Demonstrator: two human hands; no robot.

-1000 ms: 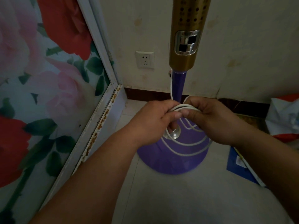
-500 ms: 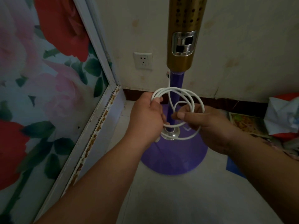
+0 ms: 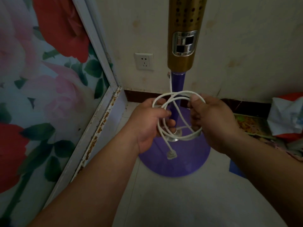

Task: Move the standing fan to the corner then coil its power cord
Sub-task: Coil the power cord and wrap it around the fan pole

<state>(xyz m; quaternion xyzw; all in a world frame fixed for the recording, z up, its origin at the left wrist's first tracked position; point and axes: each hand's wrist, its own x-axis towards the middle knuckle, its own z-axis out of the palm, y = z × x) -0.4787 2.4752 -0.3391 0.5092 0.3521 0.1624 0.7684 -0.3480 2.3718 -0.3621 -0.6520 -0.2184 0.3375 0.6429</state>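
The standing fan [image 3: 177, 76] stands on the floor [image 3: 164, 202] in the corner, by the flowered panel [image 3: 41, 95] and near the wall socket [image 3: 144, 61]. Both hands hold its white power cord [image 3: 178, 95] in loops in front of the purple pole. The left hand [image 3: 147, 123] grips the left side of the loops. The right hand [image 3: 213, 122] pinches the right side. Half a second ago the hands were closer together; now the loops are pulled wider, and the plug [image 3: 171, 155] hangs down over the purple base.
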